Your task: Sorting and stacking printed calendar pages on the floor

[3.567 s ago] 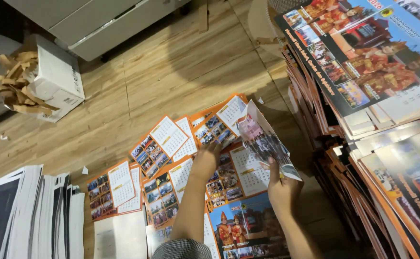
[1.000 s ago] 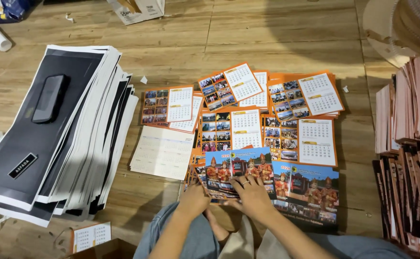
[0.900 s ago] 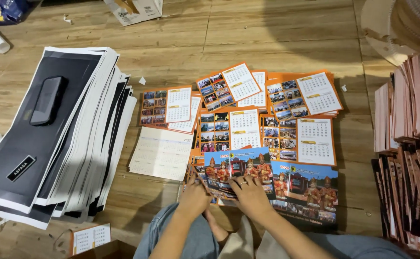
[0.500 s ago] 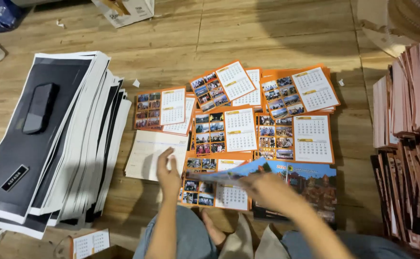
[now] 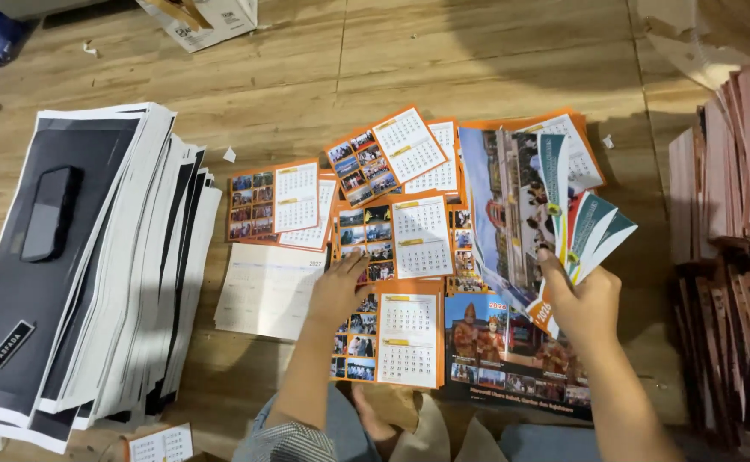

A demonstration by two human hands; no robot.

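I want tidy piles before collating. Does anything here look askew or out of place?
Yes. One orange calendar sheet lies rotated across the upper stacks instead of squared with them. The black-topped paper stack has slid into a leaning fan. A dark phone-like object rests on top of it, and small paper scraps dot the wooden floor.

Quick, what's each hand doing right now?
Left hand: open, flat on the orange calendar pages.
Right hand: closed, holding a fan of sheets.

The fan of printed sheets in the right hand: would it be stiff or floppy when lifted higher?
The fan of sheets probably flexes: the sheets look thin and splay apart above the right hand. It seems light, as one hand holds it by the bottom edge. Glossy faces might slide against each other.
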